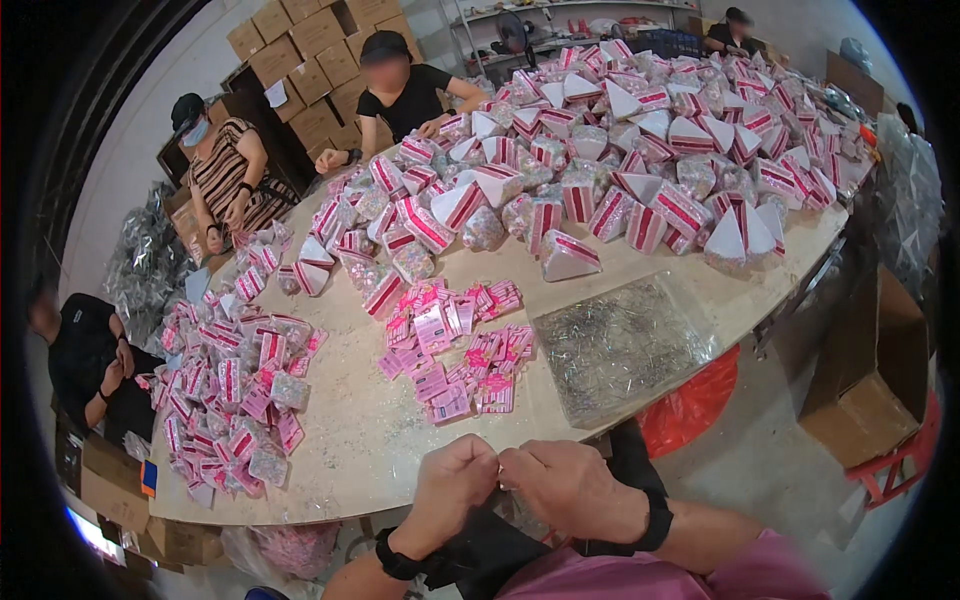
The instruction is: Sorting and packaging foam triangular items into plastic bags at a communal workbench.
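Note:
My left hand (453,492) and my right hand (572,490) meet at the table's near edge, above my lap. Both are closed, thumbs and fingertips pinched together and touching. Whatever lies between the fingertips is too small and hidden to name. Just beyond my hands lies a loose pile of pink printed cards (450,402). A shallow clear tray (562,408) full of thin silvery pieces sits to the right of the cards, close to my right hand.
Clear bags with pink-and-white card tops (570,256) heap across the far table (345,400). A smaller heap of pink-topped bags (235,400) lies left. Several people sit around the far and left sides. At right stand a cardboard box (865,400) and a red stool (905,465).

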Action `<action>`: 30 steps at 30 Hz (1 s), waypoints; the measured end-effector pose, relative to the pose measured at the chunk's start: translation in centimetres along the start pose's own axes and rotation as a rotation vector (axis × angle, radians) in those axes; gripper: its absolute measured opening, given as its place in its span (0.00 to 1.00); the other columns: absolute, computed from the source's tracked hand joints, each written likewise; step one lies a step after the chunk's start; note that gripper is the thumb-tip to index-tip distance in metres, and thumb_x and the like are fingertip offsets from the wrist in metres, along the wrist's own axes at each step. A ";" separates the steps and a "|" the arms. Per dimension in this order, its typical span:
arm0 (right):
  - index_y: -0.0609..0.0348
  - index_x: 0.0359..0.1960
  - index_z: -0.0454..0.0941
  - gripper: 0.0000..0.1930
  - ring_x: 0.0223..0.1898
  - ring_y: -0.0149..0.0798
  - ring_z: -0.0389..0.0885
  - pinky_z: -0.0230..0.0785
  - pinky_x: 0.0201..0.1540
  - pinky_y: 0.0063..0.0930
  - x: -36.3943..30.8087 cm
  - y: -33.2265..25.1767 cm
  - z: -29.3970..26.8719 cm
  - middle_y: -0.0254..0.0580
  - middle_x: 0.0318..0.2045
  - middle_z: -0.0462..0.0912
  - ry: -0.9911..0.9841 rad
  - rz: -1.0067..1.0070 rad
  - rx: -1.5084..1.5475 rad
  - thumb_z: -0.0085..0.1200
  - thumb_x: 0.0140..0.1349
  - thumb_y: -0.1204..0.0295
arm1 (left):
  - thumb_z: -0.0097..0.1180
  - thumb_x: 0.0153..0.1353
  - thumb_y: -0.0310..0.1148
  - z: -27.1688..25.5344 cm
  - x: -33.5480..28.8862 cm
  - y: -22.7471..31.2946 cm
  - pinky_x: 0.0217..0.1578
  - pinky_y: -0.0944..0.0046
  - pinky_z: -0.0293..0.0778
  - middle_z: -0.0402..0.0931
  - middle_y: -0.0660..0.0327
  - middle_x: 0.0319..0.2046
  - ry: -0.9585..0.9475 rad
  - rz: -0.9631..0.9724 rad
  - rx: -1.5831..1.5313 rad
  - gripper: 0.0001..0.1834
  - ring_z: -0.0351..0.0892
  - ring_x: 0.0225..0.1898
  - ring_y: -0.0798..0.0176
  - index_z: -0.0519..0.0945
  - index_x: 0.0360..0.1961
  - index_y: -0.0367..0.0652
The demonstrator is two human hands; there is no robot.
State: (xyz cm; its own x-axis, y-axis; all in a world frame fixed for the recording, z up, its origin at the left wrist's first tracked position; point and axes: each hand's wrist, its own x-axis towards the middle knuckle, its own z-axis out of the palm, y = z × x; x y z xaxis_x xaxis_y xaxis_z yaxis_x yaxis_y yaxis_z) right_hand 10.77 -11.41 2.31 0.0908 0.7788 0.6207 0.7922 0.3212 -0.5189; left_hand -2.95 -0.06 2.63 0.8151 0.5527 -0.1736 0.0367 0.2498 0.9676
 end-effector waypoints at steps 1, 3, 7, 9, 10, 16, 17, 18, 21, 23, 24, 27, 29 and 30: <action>0.59 0.32 0.70 0.08 0.22 0.46 0.75 0.66 0.22 0.36 0.0 0.2 -0.1 0.42 0.21 0.72 0.008 -0.005 -0.018 0.54 0.51 0.75 | 0.52 0.63 0.34 0.1 0.1 0.0 0.20 0.74 0.59 0.71 0.66 0.20 -0.011 0.001 -0.015 0.11 0.64 0.19 0.74 0.72 0.26 0.38; 0.58 0.31 0.70 0.07 0.22 0.45 0.74 0.66 0.22 0.36 -0.1 0.5 -0.5 0.41 0.20 0.71 0.023 -0.013 -0.054 0.53 0.50 0.76 | 0.50 0.62 0.31 0.8 0.3 0.7 0.21 0.74 0.60 0.68 0.68 0.19 -0.010 -0.015 0.075 0.09 0.63 0.20 0.76 0.73 0.27 0.37; 0.59 0.34 0.69 0.07 0.29 0.46 0.77 0.70 0.29 0.35 -0.9 1.1 -2.0 0.44 0.26 0.74 -0.006 0.079 0.001 0.51 0.53 0.74 | 0.53 0.59 0.32 1.3 2.3 3.6 0.23 0.71 0.64 0.68 0.68 0.19 -0.047 0.139 0.641 0.09 0.65 0.21 0.74 0.75 0.28 0.36; 0.60 0.35 0.71 0.07 0.30 0.48 0.78 0.70 0.30 0.35 -1.2 1.8 -2.5 0.46 0.27 0.76 0.148 0.049 0.073 0.51 0.55 0.74 | 0.57 0.56 0.31 1.8 4.8 5.6 0.25 0.73 0.66 0.71 0.67 0.21 -0.030 0.167 0.803 0.08 0.69 0.24 0.76 0.75 0.28 0.37; 0.61 0.35 0.73 0.08 0.30 0.48 0.78 0.71 0.31 0.34 -1.5 1.9 -2.9 0.46 0.28 0.77 0.129 0.111 0.107 0.53 0.54 0.75 | 0.59 0.54 0.31 2.3 6.2 7.0 0.26 0.72 0.67 0.71 0.67 0.21 -0.025 0.225 0.900 0.08 0.69 0.24 0.76 0.75 0.28 0.36; 0.61 0.37 0.74 0.07 0.31 0.50 0.78 0.71 0.32 0.37 -2.9 2.4 -4.4 0.48 0.29 0.77 0.066 0.243 0.233 0.53 0.56 0.75 | 0.58 0.50 0.30 3.0 18.2 9.1 0.39 0.58 0.71 0.76 0.53 0.35 -0.104 0.789 1.328 0.14 0.75 0.37 0.52 0.75 0.38 0.37; 0.62 0.37 0.75 0.07 0.32 0.50 0.78 0.71 0.32 0.36 -3.0 2.6 -4.6 0.48 0.30 0.78 0.060 0.268 0.260 0.54 0.56 0.75 | 0.58 0.50 0.30 2.7 20.2 8.6 0.42 0.56 0.71 0.76 0.51 0.39 -0.120 0.930 1.375 0.16 0.75 0.41 0.49 0.75 0.40 0.37; 0.62 0.36 0.75 0.07 0.32 0.50 0.79 0.72 0.33 0.35 -3.3 2.9 -5.0 0.48 0.30 0.78 0.060 0.301 0.280 0.54 0.56 0.75 | 0.58 0.49 0.29 3.4 21.7 8.4 0.44 0.55 0.70 0.74 0.51 0.42 -0.142 0.867 1.461 0.18 0.73 0.43 0.47 0.73 0.43 0.38; 0.63 0.36 0.76 0.07 0.32 0.50 0.79 0.72 0.34 0.33 -4.1 3.6 -5.8 0.49 0.30 0.79 0.090 0.412 0.322 0.55 0.56 0.74 | 0.57 0.48 0.29 5.9 25.6 7.8 0.49 0.52 0.68 0.70 0.50 0.49 -0.191 0.721 1.649 0.25 0.71 0.48 0.45 0.70 0.50 0.39; 0.63 0.36 0.78 0.08 0.30 0.42 0.81 0.72 0.33 0.29 -4.8 4.2 -6.2 0.47 0.27 0.80 0.095 0.497 0.332 0.56 0.54 0.75 | 0.57 0.48 0.29 6.6 27.8 6.9 0.49 0.52 0.68 0.69 0.50 0.50 -0.195 0.682 1.684 0.27 0.71 0.49 0.45 0.68 0.52 0.40; 0.63 0.36 0.79 0.08 0.28 0.39 0.81 0.72 0.32 0.27 -4.9 4.5 -6.4 0.46 0.26 0.80 0.097 0.539 0.337 0.57 0.53 0.76 | 0.58 0.47 0.30 6.6 28.7 6.7 0.49 0.52 0.68 0.69 0.50 0.50 -0.203 0.660 1.703 0.27 0.71 0.48 0.45 0.69 0.51 0.39; 0.62 0.36 0.79 0.08 0.28 0.36 0.81 0.71 0.31 0.26 -5.1 5.3 -6.9 0.45 0.26 0.80 0.101 0.564 0.355 0.56 0.54 0.76 | 0.60 0.44 0.33 5.2 31.0 5.1 0.49 0.53 0.68 0.70 0.49 0.48 -0.174 0.637 1.786 0.28 0.71 0.46 0.45 0.71 0.49 0.38; 0.62 0.36 0.79 0.08 0.27 0.36 0.81 0.71 0.31 0.26 -5.4 5.8 -6.9 0.45 0.26 0.80 0.115 0.574 0.376 0.56 0.54 0.76 | 0.62 0.41 0.36 5.1 31.4 4.5 0.48 0.53 0.68 0.72 0.48 0.45 -0.105 0.722 1.872 0.29 0.72 0.44 0.45 0.72 0.47 0.38; 0.62 0.36 0.79 0.08 0.27 0.36 0.81 0.71 0.31 0.25 -5.5 6.0 -6.8 0.44 0.26 0.80 0.118 0.577 0.388 0.57 0.54 0.75 | 0.63 0.40 0.38 4.7 31.5 4.5 0.48 0.52 0.68 0.72 0.47 0.45 -0.117 0.693 1.842 0.30 0.71 0.43 0.44 0.73 0.47 0.38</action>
State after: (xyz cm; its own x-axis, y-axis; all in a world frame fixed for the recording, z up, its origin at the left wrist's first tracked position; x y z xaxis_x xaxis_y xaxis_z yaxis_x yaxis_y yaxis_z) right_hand 19.09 -17.43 -0.19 0.5135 0.8262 0.2318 0.3274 0.0611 -0.9429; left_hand 25.63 14.75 2.33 0.9757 0.1105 0.1892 0.1401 -0.9786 -0.1510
